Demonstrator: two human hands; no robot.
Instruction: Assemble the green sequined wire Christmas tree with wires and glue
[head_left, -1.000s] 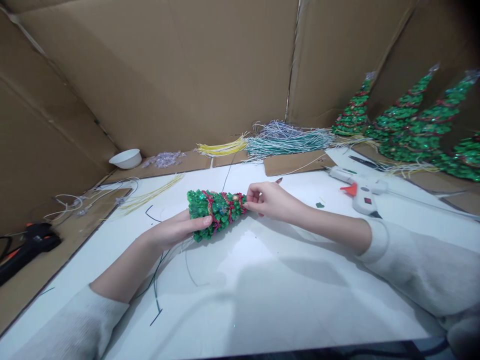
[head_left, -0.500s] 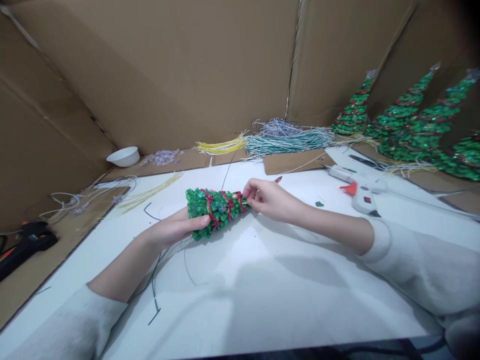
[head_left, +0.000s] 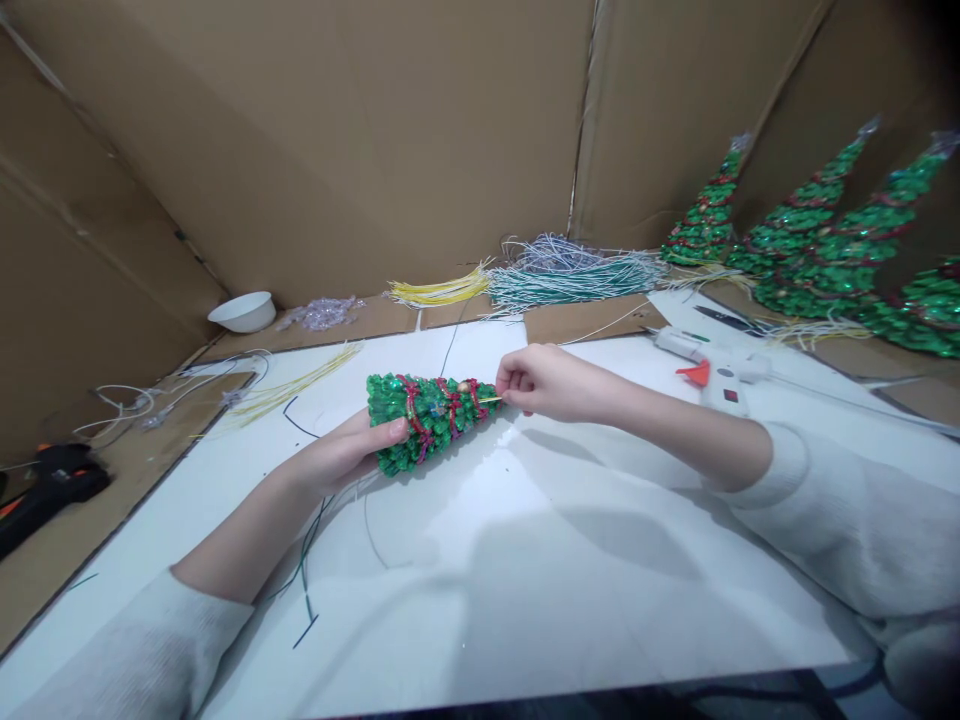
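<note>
A small green beaded Christmas tree (head_left: 427, 420) with red garland lies on its side above the white board, its tip pointing right. Around its wide base is my left hand (head_left: 345, 450), thumb on the near side and the other fingers hidden behind it. My right hand (head_left: 544, 385) is at the narrow tip, thumb and forefinger pinched on a thin yellow strand (head_left: 489, 400) that runs along the tree. Loose pale and dark green wires (head_left: 306, 570) trail on the board below my left wrist.
Finished-looking trees (head_left: 705, 215) stand at the right behind a white glue gun (head_left: 724, 385). Wire bundles (head_left: 577, 275), clear pieces (head_left: 326, 313) and a white bowl (head_left: 246, 312) line the back. A black and orange tool (head_left: 60, 485) lies at far left.
My right hand has shifted slightly right, away from the tree, and more of the yellow strand shows at the tip. My left hand still holds the base.
</note>
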